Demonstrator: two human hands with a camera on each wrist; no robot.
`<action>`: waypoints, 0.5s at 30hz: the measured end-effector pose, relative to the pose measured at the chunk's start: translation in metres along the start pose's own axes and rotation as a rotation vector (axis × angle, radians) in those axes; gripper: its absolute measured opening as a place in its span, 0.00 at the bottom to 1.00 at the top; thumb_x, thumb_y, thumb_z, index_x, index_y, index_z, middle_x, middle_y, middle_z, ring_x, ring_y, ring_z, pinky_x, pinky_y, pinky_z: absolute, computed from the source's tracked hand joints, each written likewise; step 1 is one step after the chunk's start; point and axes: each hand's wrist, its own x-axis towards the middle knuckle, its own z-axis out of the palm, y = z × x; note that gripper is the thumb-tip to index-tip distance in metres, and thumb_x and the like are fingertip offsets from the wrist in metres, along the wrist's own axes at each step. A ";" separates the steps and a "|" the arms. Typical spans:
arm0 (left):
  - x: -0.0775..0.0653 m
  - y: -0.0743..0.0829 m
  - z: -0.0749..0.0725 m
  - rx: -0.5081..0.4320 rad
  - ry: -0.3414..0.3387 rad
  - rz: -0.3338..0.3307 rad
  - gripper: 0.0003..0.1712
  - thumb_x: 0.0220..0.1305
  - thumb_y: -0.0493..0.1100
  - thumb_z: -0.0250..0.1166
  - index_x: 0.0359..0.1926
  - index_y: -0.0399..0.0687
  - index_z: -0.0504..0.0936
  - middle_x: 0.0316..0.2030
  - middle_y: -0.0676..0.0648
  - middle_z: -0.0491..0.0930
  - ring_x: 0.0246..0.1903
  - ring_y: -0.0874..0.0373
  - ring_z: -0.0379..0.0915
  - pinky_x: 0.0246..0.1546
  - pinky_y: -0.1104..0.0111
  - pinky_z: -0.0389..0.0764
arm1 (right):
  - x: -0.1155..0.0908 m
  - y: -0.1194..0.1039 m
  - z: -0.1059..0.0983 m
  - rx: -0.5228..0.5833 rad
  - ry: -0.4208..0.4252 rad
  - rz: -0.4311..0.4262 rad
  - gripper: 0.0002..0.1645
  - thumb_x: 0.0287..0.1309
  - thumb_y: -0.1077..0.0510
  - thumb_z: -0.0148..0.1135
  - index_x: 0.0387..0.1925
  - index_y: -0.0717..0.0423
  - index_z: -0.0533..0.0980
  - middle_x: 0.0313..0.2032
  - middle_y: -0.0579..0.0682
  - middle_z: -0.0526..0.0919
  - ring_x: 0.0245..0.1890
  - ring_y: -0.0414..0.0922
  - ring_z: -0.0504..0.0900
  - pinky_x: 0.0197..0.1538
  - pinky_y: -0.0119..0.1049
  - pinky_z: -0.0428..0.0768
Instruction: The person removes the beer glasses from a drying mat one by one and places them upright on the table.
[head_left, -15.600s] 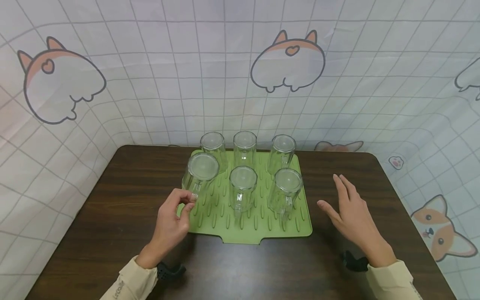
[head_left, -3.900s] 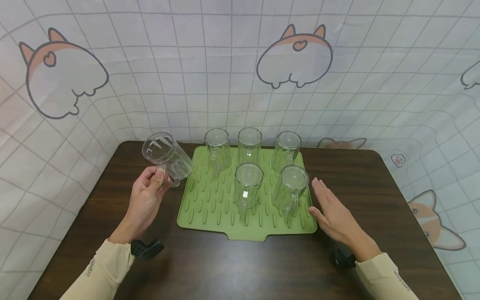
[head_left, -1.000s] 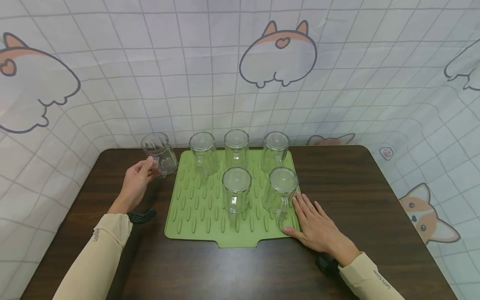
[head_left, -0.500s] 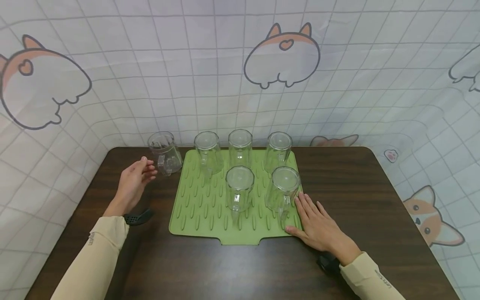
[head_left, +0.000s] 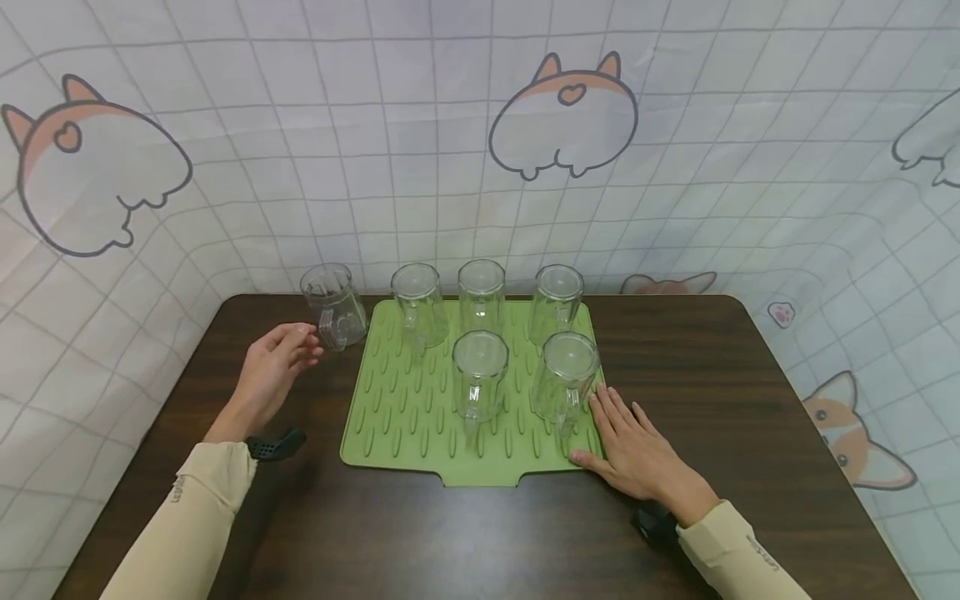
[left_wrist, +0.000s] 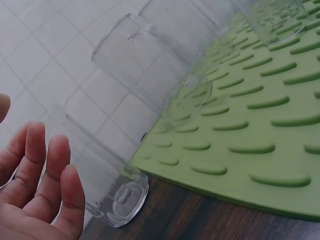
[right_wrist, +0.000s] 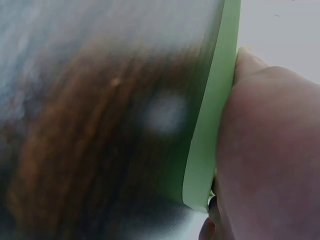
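Note:
A clear glass mug (head_left: 341, 321) stands upright, mouth up, on the dark wood table left of the green drying mat (head_left: 397, 433). Just in front of its handle is my left hand (head_left: 272, 367), fingers loosely bent and holding nothing. The left wrist view shows the same glass mug (left_wrist: 122, 195) a little beyond my fingertips. My right hand (head_left: 637, 454) lies flat with spread fingers over the mat's right front corner. Several upside-down glass mugs stand on the mat, among them a front middle mug (head_left: 480, 375) and a front right mug (head_left: 566, 379), the latter close to my right fingertips.
Along the mat's back edge stand a left mug (head_left: 420, 308), a middle mug (head_left: 482, 300) and a right mug (head_left: 557, 304). A white gridded curtain (head_left: 450, 200) with corgi drawings hangs behind and beside the table (head_left: 675, 358).
A second ago my left hand held the mug's handle; it has since let go and drawn slightly back. Earlier that mug was lifted off the mat and turned upright. My right hand stays put lately.

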 end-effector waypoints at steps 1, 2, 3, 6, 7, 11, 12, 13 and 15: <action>-0.001 0.001 0.002 -0.002 -0.010 0.002 0.21 0.77 0.51 0.60 0.58 0.40 0.75 0.42 0.55 0.83 0.42 0.66 0.83 0.48 0.75 0.85 | 0.000 0.000 0.000 -0.001 0.000 -0.001 0.57 0.71 0.27 0.50 0.81 0.63 0.50 0.83 0.62 0.45 0.83 0.62 0.48 0.80 0.67 0.52; -0.001 0.001 0.003 -0.011 -0.020 0.003 0.21 0.77 0.50 0.60 0.58 0.39 0.75 0.41 0.55 0.83 0.42 0.66 0.83 0.48 0.75 0.85 | 0.000 0.000 0.000 -0.003 -0.002 -0.001 0.57 0.71 0.27 0.49 0.81 0.63 0.50 0.83 0.62 0.45 0.83 0.62 0.48 0.80 0.66 0.52; -0.002 0.002 0.005 -0.013 -0.032 0.004 0.19 0.77 0.50 0.59 0.58 0.40 0.75 0.41 0.55 0.83 0.42 0.65 0.83 0.48 0.75 0.85 | 0.000 0.001 0.000 -0.003 0.000 -0.004 0.56 0.71 0.27 0.49 0.81 0.63 0.50 0.83 0.62 0.45 0.83 0.62 0.48 0.80 0.67 0.53; -0.005 0.003 0.010 0.000 -0.060 0.003 0.16 0.78 0.49 0.59 0.56 0.44 0.77 0.41 0.56 0.83 0.42 0.65 0.83 0.48 0.75 0.84 | 0.000 0.000 0.000 -0.003 -0.002 -0.005 0.56 0.72 0.27 0.49 0.81 0.63 0.50 0.83 0.63 0.46 0.83 0.62 0.49 0.80 0.67 0.53; -0.005 0.003 0.011 0.005 -0.070 0.003 0.15 0.78 0.49 0.59 0.55 0.45 0.78 0.40 0.57 0.83 0.42 0.65 0.83 0.48 0.75 0.84 | 0.001 0.001 0.000 -0.004 -0.001 -0.006 0.56 0.72 0.27 0.48 0.81 0.63 0.50 0.83 0.63 0.46 0.83 0.62 0.49 0.80 0.67 0.53; -0.010 0.003 0.018 0.027 -0.105 0.007 0.13 0.78 0.50 0.58 0.54 0.48 0.78 0.40 0.57 0.82 0.42 0.65 0.82 0.48 0.75 0.84 | 0.001 0.001 0.000 -0.008 0.001 -0.005 0.56 0.72 0.27 0.49 0.81 0.63 0.49 0.83 0.63 0.45 0.83 0.62 0.48 0.80 0.67 0.53; -0.011 0.003 0.020 0.030 -0.114 0.009 0.13 0.79 0.50 0.58 0.54 0.47 0.78 0.40 0.57 0.82 0.42 0.65 0.82 0.48 0.75 0.84 | 0.001 0.001 0.000 -0.010 0.001 -0.005 0.56 0.72 0.27 0.49 0.81 0.63 0.49 0.83 0.63 0.45 0.83 0.62 0.48 0.80 0.67 0.53; -0.012 0.003 0.022 0.028 -0.123 0.012 0.13 0.79 0.49 0.58 0.54 0.46 0.77 0.40 0.57 0.82 0.42 0.65 0.82 0.48 0.75 0.84 | 0.001 0.002 0.000 -0.011 0.000 -0.005 0.56 0.72 0.27 0.49 0.81 0.63 0.49 0.83 0.63 0.45 0.83 0.62 0.47 0.80 0.67 0.53; -0.014 0.002 0.027 0.033 -0.140 0.016 0.13 0.79 0.49 0.57 0.54 0.46 0.77 0.41 0.57 0.82 0.43 0.65 0.82 0.49 0.75 0.84 | 0.001 0.002 0.000 -0.016 -0.002 -0.006 0.56 0.72 0.27 0.49 0.81 0.63 0.49 0.83 0.63 0.45 0.83 0.62 0.48 0.80 0.67 0.53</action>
